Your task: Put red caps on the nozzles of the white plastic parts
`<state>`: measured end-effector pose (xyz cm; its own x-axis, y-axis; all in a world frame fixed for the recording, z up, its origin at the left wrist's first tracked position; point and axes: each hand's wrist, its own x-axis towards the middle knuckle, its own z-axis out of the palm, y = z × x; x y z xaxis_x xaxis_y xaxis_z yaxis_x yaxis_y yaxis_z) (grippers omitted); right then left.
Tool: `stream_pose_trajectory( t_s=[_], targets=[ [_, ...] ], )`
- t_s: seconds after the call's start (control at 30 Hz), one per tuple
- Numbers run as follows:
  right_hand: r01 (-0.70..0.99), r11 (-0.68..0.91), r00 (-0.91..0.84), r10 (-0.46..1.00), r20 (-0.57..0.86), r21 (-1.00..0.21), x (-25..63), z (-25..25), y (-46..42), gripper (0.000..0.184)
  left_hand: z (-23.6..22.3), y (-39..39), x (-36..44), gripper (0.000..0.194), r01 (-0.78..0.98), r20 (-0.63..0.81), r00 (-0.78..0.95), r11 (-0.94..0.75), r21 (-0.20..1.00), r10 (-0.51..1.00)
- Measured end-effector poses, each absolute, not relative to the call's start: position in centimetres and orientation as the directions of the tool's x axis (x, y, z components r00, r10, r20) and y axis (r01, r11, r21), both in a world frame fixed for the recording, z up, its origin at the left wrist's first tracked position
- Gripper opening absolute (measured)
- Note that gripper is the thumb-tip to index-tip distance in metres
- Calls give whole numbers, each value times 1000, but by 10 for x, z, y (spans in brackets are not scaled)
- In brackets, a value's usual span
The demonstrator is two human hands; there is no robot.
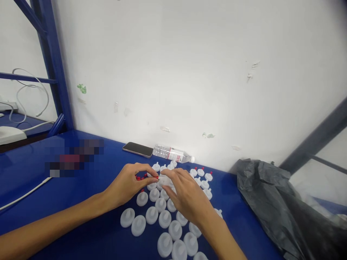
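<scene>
My left hand (129, 185) pinches a small red cap (156, 177) between thumb and forefinger. My right hand (188, 193) is closed on a white translucent nozzle lid (163, 181), mostly hidden by its fingers. The red cap is at the nozzle's tip; whether it is seated there I cannot tell. Below and around both hands, several more white nozzle lids (165, 219) stand on the blue table (108, 234), nozzles up. A few lids at the back right carry red tips (208, 176). Loose red caps (139, 178) lie partly behind my left fingers.
A phone (137, 149) and a clear water bottle (173, 154) lie along the wall. A dark plastic bag (260, 195) slumps at the right. A white cable (27, 196) and a pixelated patch are at the left, beside a blue frame post (58, 68).
</scene>
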<state>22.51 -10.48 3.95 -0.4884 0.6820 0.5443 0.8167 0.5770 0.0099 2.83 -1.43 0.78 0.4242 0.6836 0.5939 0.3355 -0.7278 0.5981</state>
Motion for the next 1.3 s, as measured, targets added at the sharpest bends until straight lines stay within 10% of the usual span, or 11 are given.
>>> stream_pose_trajectory(
  t_s=[0.3, 1.3],
  targets=[
    [797, 604, -486, 638, 597, 4, 217, 38, -107, 17, 3, -12, 23, 25, 356, 632, 621, -885, 300, 464],
    [766, 629, -547, 526, 651, 135, 206, 38, -114, 31, 13, -24, 18, 31, 249, 479, 672, -780, 574, 566]
  ],
)
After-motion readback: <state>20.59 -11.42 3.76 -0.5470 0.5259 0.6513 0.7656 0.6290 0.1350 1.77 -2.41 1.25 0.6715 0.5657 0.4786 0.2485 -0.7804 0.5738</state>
